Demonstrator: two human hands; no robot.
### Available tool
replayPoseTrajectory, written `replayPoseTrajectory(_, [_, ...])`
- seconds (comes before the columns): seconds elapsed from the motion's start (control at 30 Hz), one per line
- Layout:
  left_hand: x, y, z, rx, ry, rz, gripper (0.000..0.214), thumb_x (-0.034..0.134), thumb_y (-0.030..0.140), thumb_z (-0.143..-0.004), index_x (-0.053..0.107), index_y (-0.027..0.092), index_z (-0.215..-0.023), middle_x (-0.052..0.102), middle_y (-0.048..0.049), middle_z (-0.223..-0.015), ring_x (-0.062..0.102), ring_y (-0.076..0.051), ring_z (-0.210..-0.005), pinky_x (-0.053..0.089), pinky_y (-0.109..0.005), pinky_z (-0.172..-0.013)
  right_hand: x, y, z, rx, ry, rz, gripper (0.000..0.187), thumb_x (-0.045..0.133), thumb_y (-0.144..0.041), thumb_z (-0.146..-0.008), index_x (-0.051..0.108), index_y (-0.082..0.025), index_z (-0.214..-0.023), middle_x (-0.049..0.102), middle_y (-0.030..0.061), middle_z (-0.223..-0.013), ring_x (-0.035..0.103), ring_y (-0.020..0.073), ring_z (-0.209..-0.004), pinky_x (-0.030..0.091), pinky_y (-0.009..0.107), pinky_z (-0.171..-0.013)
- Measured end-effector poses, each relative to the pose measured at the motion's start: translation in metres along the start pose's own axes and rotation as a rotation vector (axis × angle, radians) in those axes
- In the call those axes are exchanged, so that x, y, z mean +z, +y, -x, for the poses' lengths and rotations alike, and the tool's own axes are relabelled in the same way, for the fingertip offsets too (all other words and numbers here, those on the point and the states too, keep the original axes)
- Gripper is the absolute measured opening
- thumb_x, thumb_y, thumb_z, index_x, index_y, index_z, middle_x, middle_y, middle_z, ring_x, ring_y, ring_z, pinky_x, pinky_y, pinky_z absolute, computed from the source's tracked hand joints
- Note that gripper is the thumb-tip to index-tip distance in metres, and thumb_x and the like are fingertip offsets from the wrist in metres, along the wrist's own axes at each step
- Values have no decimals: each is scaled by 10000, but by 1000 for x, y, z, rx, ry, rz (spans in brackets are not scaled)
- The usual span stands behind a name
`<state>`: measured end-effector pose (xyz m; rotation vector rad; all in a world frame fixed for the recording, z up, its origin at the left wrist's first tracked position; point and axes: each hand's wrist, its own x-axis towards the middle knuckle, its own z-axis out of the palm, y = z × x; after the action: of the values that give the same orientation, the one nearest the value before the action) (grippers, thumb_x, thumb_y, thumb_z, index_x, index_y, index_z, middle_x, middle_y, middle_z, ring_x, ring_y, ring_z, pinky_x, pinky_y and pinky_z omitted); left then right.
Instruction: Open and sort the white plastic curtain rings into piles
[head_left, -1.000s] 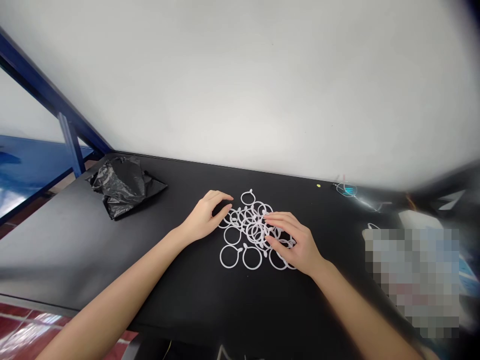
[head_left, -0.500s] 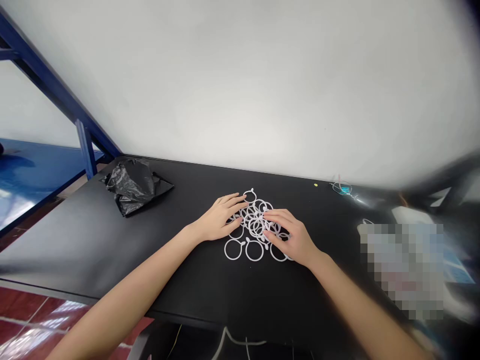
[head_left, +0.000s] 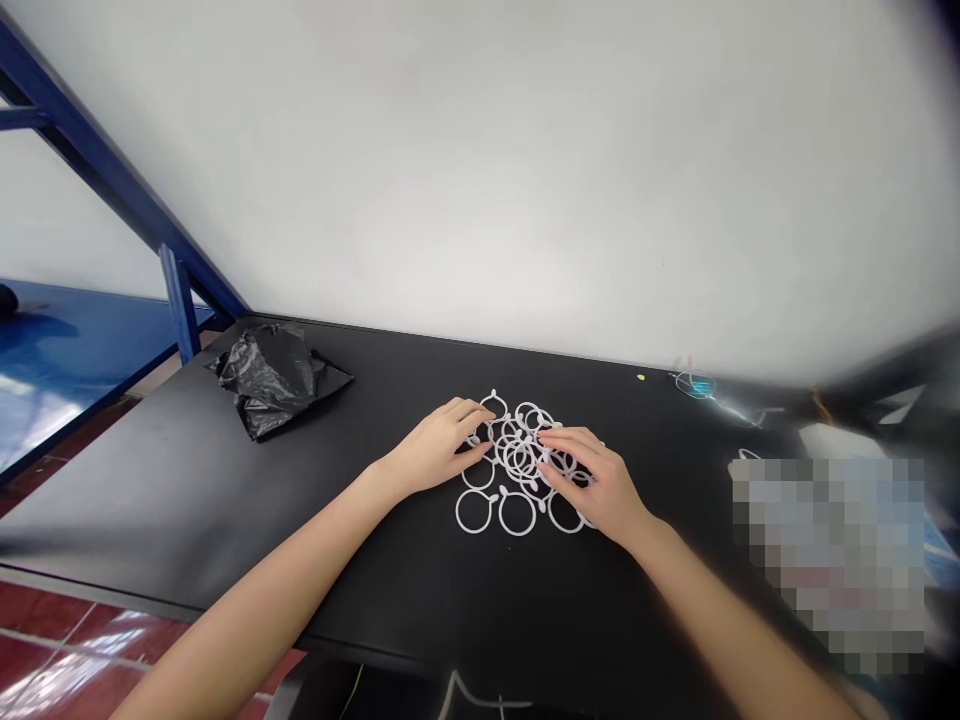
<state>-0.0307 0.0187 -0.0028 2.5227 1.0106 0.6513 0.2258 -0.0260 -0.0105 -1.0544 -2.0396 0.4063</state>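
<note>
Several thin white rings [head_left: 517,513], each with a small tab on its rim, lie on the black table [head_left: 405,600], overlapping in a loose pile. My left hand [head_left: 439,447] rests at the pile's left side, fingers stretched over the rings there and thumb apart. On the right side, my right hand [head_left: 596,480] reaches in over the rings with thumb and fingers apart. Both sets of fingertips are at the rings, and neither hand visibly grips one. Some rings on the right are partly hidden under my right hand.
A crumpled black plastic bag [head_left: 274,375] lies at the back left. To the right sits a blurred-out package [head_left: 832,560], with a small looped wire and cyan piece [head_left: 699,386] behind it. A white wall [head_left: 480,180] borders the table's back; a blue metal frame [head_left: 180,300] stands left.
The view has shifted slightly. My left fingers have drawn back a little from the rings' far edge, and a few upper rings have moved slightly; my right hand stays over the pile.
</note>
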Motion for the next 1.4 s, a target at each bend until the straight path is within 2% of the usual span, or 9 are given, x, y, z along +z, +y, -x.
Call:
replayPoseTrajectory(0.13, [4, -3, -1, -91, 96, 244, 407, 585, 318, -916, 483, 228, -1299, 553, -91, -1274, 583, -219, -1134, 514, -386, -977, 0, -1, -1, 6, 24, -6, 235, 640, -204, -880, 665, -244, -1111, 711, 78, -1079, 654, 255, -1029, 561, 453, -887])
replayPoseTrajectory(0.23, [3, -8, -3, -168, 150, 346, 335, 573, 313, -913, 530, 225, -1233, 596, -77, -1196, 601, -210, -1107, 524, -371, -957, 0, -1, -2, 5, 55, -10, 222, 623, -193, -888, 670, -246, -1099, 715, 77, -1062, 659, 253, -1013, 565, 450, -872])
replayPoseTrajectory(0.37, [-4, -11, -2, -304, 206, 165, 253, 563, 374, -901, 599, 198, -1080, 626, -64, -1003, 627, -205, -935, 542, -341, -799, -2, -1, -2, -1, 87, -14, 228, 626, -167, -882, 671, -242, -1093, 718, 76, -1043, 663, 248, -993, 569, 440, -857])
replayPoseTrajectory(0.47, [-9, -8, 0, -377, 154, -72, 325, 570, 471, -872, 608, 178, -1009, 607, -55, -880, 618, -212, -799, 514, -348, -705, -2, 1, -1, 5, 84, -20, 237, 631, -156, -878, 670, -240, -1097, 716, 75, -1056, 660, 245, -999, 565, 437, -864])
replayPoseTrajectory(0.63, [-7, -3, 0, -383, 78, -160, 256, 554, 409, -869, 603, 179, -968, 611, -26, -816, 585, -163, -632, 476, -317, -655, -1, 1, -1, 18, 81, -17, 217, 628, -163, -884, 673, -240, -1082, 719, 72, -1045, 658, 242, -997, 565, 441, -866])
replayPoseTrajectory(0.9, [-8, -6, 0, -392, 77, 70, 190, 539, 186, -787, 582, 203, -971, 659, 11, -819, 607, -121, -574, 495, -269, -616, -1, 1, -2, 21, 87, -12, 182, 618, -187, -889, 691, -244, -1046, 729, 72, -1020, 673, 245, -971, 576, 437, -847])
replayPoseTrajectory(1.1, [-12, -10, 0, -420, 164, 299, 196, 589, 195, -748, 599, 196, -944, 669, -3, -836, 653, -121, -606, 542, -249, -615, -1, -1, -3, 32, 94, -6, 176, 606, -207, -894, 700, -247, -1037, 734, 72, -1015, 682, 251, -964, 582, 436, -839])
replayPoseTrajectory(1.27, [-19, -17, -1, -410, 249, 455, 253, 629, 174, -708, 625, 169, -961, 701, -28, -834, 682, -156, -747, 571, -293, -740, -2, -1, -3, 31, 93, -11, 176, 612, -183, -890, 697, -241, -1033, 731, 74, -1021, 675, 246, -973, 578, 432, -845])
replayPoseTrajectory(1.4, [-37, -19, 1, -346, 90, 534, 124, 612, 228, -777, 680, 165, -859, 717, -52, -846, 678, -177, -794, 547, -269, -668, -2, -1, -3, 25, 99, -14, 177, 613, -181, -889, 699, -241, -1030, 732, 73, -1018, 679, 245, -970, 581, 430, -844])
